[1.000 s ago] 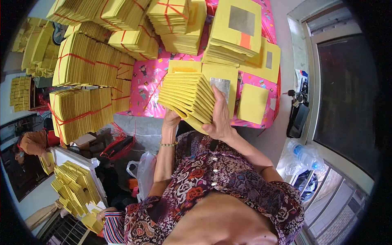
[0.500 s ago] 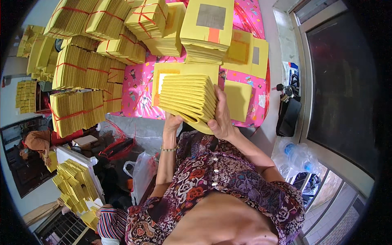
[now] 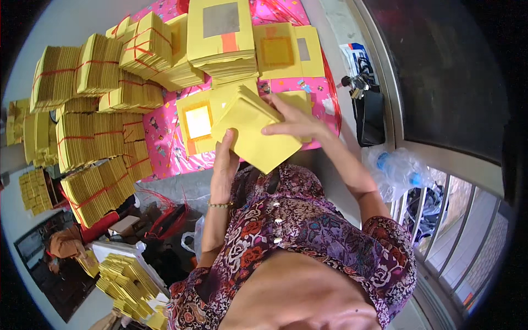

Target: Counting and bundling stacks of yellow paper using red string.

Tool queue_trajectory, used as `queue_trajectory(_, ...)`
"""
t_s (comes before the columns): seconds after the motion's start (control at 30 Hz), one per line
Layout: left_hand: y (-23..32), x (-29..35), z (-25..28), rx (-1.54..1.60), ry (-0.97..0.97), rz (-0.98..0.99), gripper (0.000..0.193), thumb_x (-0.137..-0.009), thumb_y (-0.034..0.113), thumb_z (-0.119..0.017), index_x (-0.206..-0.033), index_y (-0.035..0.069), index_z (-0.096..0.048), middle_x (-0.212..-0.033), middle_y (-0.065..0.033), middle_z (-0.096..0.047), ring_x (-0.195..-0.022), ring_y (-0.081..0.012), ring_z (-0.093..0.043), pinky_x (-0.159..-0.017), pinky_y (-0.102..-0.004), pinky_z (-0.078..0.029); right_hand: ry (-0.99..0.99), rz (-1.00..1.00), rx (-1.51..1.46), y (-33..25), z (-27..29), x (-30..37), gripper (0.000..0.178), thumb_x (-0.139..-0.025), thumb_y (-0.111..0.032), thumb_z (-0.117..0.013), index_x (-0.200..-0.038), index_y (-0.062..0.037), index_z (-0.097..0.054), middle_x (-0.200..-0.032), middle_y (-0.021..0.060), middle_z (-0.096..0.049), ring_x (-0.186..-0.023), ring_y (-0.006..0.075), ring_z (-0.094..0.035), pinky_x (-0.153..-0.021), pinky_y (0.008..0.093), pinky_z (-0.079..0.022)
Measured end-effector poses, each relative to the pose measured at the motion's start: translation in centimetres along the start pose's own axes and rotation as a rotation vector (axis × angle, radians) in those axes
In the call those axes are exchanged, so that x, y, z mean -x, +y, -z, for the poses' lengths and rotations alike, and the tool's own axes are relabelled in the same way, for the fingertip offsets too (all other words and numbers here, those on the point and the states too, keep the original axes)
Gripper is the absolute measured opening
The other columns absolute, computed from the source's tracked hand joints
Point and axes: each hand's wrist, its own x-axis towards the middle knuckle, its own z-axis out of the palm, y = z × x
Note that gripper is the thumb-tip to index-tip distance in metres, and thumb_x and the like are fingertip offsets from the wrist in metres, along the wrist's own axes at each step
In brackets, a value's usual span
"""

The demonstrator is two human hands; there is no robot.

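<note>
Two bare hands of yours share one load; your left hand (image 3: 223, 162) supports the lower left side of a yellow stack (image 3: 258, 140) of folded pieces, its thumb laid on the front face, and the rest of its fingers are too hidden for you to tell how they stand; your right hand (image 3: 294, 121) takes the right side in a narrow grip, one fingertip on the face and others at the upper edge; the stack sits tilted, one corner toward your lap, above the near edge of the pink patterned cover (image 3: 159, 140). Just beyond it, to your left, lies a yellow sheet with an orange-framed window (image 3: 198, 122); farther back rises a tall pile (image 3: 223, 63) of yellow sheets, its top one bearing a grey rectangle; well to your left stand yellow bundles (image 3: 91, 137) bound with red string; to your right are keys (image 3: 357, 85) and a black pouch (image 3: 372, 121); your left wrist wears a beaded bracelet (image 3: 221, 204).
</note>
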Motion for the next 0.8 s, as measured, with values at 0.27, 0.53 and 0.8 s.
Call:
queue_trajectory(0.27, 7.6, -5.9, -0.5, -0.925, -0.442, -0.415, 0.101, -0.071, 0.049, -0.075, -0.148, 0.010, -0.023, -0.144, -0.0236, -0.035, -0.137, -0.0322, -0.030, -0.111, -0.0417, -0.025, -0.547, -0.104, 0.261, -3.2, 5.6, -1.8, 0.075, -0.073, -0.030, -0.073, -0.131, 0.0010, -0.037, -0.115, 0.0182, -0.057, -0.104, 0.0230, -0.058, -0.086, 0.0334, -0.046)
queue_trajectory(0.53, 5.1, -7.3, -5.3, -1.105, -1.071, 0.107, 0.137, -0.060, 0.034, -0.089, -0.148, 0.008, 0.013, -0.152, -0.0232, -0.010, -0.141, -0.0317, -0.017, -0.115, -0.0419, -0.017, -0.903, -0.125, 0.481, -5.7, 3.5, -5.5, 0.076, -0.064, -0.041, -0.071, -0.117, 0.0103, -0.052, -0.101, 0.0182, -0.063, -0.091, 0.0253, -0.059, -0.076, 0.0340, -0.046)
queue_trajectory(0.8, 4.3, -6.9, -3.8, -0.996, -0.843, 0.316, 0.124, -0.064, 0.026, -0.085, -0.147, 0.002, 0.005, -0.150, -0.0223, -0.018, -0.141, -0.0322, -0.017, -0.114, -0.0401, -0.018, -0.807, -0.084, 0.467, -1.6, 4.1, -7.1, 0.074, -0.070, -0.038, -0.076, -0.123, 0.0054, -0.048, -0.109, 0.0129, -0.060, -0.097, 0.0202, -0.057, -0.079, 0.0298, -0.046)
